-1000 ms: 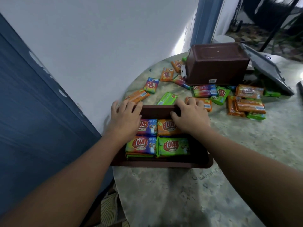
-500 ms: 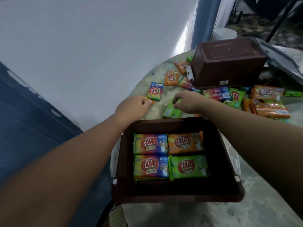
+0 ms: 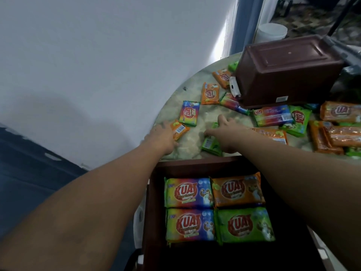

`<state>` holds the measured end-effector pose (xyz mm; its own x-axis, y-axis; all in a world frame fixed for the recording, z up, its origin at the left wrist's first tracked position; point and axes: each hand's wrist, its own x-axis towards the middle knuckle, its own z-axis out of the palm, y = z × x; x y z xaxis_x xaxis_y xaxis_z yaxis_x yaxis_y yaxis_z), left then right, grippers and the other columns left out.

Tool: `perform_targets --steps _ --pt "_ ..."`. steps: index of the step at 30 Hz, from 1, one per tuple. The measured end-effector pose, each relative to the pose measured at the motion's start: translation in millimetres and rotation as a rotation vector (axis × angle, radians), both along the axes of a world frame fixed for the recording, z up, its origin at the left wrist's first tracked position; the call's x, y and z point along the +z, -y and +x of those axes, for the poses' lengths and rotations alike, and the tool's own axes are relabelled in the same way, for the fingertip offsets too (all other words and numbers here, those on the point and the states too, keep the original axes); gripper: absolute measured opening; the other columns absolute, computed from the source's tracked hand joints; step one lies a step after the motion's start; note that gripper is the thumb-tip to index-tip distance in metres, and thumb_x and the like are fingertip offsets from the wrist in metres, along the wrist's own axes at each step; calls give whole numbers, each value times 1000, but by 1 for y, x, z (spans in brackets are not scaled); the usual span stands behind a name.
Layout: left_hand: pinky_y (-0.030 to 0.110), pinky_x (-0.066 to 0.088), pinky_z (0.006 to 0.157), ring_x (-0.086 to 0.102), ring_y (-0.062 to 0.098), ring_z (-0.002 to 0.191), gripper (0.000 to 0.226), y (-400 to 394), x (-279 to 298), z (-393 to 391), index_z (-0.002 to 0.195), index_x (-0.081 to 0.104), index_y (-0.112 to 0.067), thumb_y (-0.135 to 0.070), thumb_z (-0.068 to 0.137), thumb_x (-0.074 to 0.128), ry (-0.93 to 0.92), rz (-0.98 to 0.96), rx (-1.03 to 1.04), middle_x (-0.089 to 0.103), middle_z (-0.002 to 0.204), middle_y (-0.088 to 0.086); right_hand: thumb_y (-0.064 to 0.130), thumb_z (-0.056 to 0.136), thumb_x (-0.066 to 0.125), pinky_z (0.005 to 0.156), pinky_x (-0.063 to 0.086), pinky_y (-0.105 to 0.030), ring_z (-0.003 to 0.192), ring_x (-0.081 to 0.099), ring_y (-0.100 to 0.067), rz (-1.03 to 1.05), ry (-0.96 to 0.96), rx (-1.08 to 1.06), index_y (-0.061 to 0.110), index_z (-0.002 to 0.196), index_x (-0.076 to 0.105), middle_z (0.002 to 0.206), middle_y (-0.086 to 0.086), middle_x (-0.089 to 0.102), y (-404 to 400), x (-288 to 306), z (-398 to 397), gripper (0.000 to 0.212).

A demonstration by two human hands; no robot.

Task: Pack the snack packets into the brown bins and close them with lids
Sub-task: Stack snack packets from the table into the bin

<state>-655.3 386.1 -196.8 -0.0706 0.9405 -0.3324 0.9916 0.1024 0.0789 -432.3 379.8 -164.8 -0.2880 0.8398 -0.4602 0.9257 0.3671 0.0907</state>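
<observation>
An open brown bin (image 3: 154, 208) sits at the near table edge with several KUAT snack packets (image 3: 216, 208) laid flat inside. Beyond it, my left hand (image 3: 161, 136) rests on an orange packet (image 3: 178, 130) near the table's left edge. My right hand (image 3: 224, 132) lies over a green packet (image 3: 211, 142), fingers spread forward. A second brown bin (image 3: 287, 71) stands upside down at the back. Loose packets lie scattered around it, among them a rainbow one (image 3: 189, 113).
The round marble table (image 3: 207, 114) ends close to the white wall (image 3: 97, 65) on the left. More orange packets (image 3: 336, 133) pile at the right. A grey lid-like panel (image 3: 340, 47) lies behind the upturned bin. A white bucket (image 3: 271, 34) stands on the floor beyond.
Both hands left the near bin's far rim and reached forward onto loose packets on the table. The view has tilted down, bringing the open bin closer.
</observation>
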Motion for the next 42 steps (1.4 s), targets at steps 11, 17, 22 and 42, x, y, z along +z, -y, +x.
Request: perform_targets --steps 11,17,22,42 --pt "42 52 91 58 34 106 79 9 25 7 138 37 -10 -55 82 69 142 73 25 44 130 17 45 85 74 96 45 -43 124 52 -36 193 -237 -71 15 138 39 134 -14 50 10 16 3 70" --pt "43 55 78 60 30 96 81 42 63 10 127 33 -14 -60 71 70 230 313 -20 54 114 10 70 75 65 69 42 -38 105 60 -33 387 -366 -82 24 139 41 122 -6 50 39 53 3 82" --pt "42 53 72 61 27 89 65 88 87 15 115 36 -22 -59 74 70 302 475 -41 57 106 4 72 74 65 69 43 -36 104 62 -30 410 -467 -85 25 132 42 122 -2 53 78 70 11 78" --pt "32 44 89 53 13 103 72 232 58 14 136 44 -29 -66 78 64 181 387 -514 54 120 -9 72 74 68 86 49 -35 109 56 -19 256 -379 131 30 137 39 122 6 53 210 36 61 81"
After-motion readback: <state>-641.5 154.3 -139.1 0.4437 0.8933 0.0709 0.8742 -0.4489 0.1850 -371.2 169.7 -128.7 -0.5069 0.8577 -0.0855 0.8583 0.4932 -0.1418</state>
